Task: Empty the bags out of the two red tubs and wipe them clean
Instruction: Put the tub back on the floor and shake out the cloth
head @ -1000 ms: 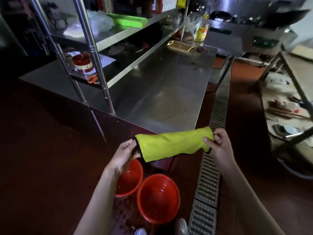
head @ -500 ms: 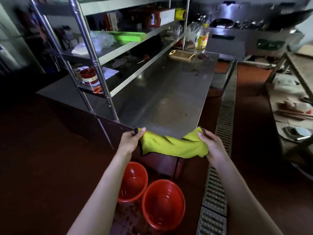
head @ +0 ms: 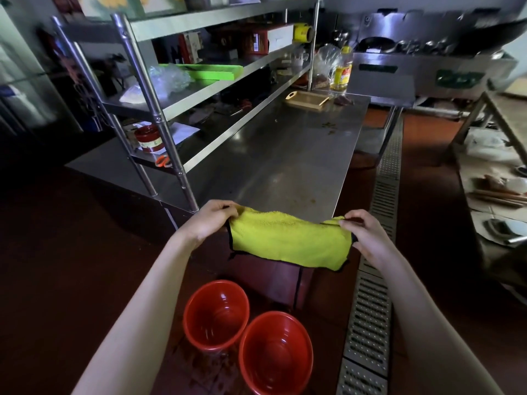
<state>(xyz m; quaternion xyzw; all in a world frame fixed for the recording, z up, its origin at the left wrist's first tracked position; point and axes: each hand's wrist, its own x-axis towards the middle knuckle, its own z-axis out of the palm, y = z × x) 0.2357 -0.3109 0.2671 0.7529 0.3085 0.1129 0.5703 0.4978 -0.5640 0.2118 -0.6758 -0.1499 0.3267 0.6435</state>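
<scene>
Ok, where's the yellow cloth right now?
In the head view's centre, the yellow cloth is stretched between the left hand and right hand, above the red tubs.

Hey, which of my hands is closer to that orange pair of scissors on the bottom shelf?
Left. Your left hand grips the cloth just below-right of the scissors; your right hand is across the cloth, farther away.

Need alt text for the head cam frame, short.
A person's left hand and right hand hold a yellow cloth stretched between them, at the near edge of a steel worktable. Below on the floor stand two red tubs, left tub and right tub, with no bags inside.
</scene>
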